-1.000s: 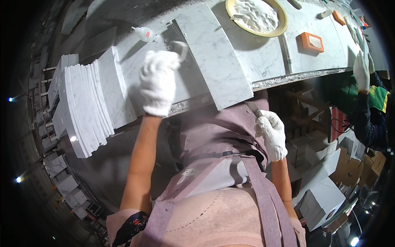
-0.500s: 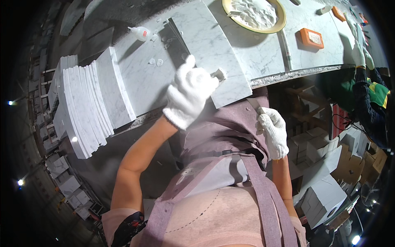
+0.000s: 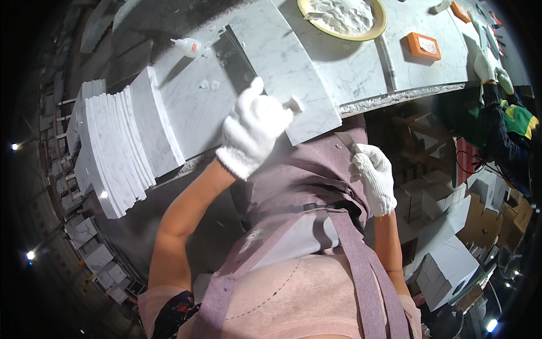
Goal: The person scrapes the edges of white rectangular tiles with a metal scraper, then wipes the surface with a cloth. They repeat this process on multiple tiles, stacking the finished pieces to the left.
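Observation:
My left hand [image 3: 252, 123], in a white knit glove, is closed over the near part of a grey-veined white marble slab [image 3: 293, 68]. A small whitish piece [image 3: 294, 105] pokes out past its fingers onto the slab; its kind is unclear. Lower right, my right hand [image 3: 375, 176], also gloved, is closed around a putty knife. The flat metal blade [image 3: 345, 140] of the putty knife points up and left in front of the apron, and its handle is hidden in the glove. Along the slab's left side runs a dark raised edge, with another marble surface [image 3: 186, 107] beyond it.
Upright marble slabs [image 3: 113, 147] stand stacked at the left. A squeeze bottle [image 3: 188, 47] lies at the back. A yellow-rimmed bowl [image 3: 383, 22] of white paste and an orange box [image 3: 423, 47] sit at right. Another person's gloved hand [image 3: 484, 66] is at the far right.
The whitish piece by my left hand has shifted slightly left with the hand and shows at a different angle. My right hand holds the putty knife in nearly the same place.

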Demonstrator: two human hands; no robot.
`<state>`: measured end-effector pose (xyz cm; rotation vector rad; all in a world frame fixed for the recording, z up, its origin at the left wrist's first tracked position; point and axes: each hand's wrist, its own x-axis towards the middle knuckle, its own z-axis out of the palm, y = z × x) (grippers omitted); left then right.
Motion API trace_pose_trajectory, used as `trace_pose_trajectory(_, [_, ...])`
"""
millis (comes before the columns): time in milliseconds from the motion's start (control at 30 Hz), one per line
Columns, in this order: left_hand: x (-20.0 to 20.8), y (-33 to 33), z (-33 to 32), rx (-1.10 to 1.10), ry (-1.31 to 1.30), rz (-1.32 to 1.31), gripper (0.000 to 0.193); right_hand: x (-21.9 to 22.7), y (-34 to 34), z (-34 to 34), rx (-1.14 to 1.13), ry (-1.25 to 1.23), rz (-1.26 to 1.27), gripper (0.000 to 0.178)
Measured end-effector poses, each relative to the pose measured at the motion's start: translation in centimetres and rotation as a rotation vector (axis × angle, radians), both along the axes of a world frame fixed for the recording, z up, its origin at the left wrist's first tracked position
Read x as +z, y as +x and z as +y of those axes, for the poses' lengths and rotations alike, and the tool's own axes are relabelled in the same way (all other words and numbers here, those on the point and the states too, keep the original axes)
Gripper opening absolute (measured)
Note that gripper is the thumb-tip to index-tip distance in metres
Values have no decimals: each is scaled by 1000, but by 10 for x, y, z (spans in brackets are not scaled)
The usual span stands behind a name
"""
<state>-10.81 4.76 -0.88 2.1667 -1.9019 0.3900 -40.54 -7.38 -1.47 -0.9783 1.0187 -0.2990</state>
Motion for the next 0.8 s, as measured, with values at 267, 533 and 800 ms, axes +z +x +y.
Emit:
trace_pose_trajectory(267, [3, 3, 1, -25, 23, 105, 2, 3, -1, 0, -20, 33, 31, 29])
trace_pose_trajectory(533, [11, -9, 0, -45, -54, 169, 15, -3, -7, 2, -11, 6, -31, 29])
trace_pose_trajectory(800, [5, 29, -10, 104, -167, 404, 22, -10, -13, 2, -54, 9, -128, 28])
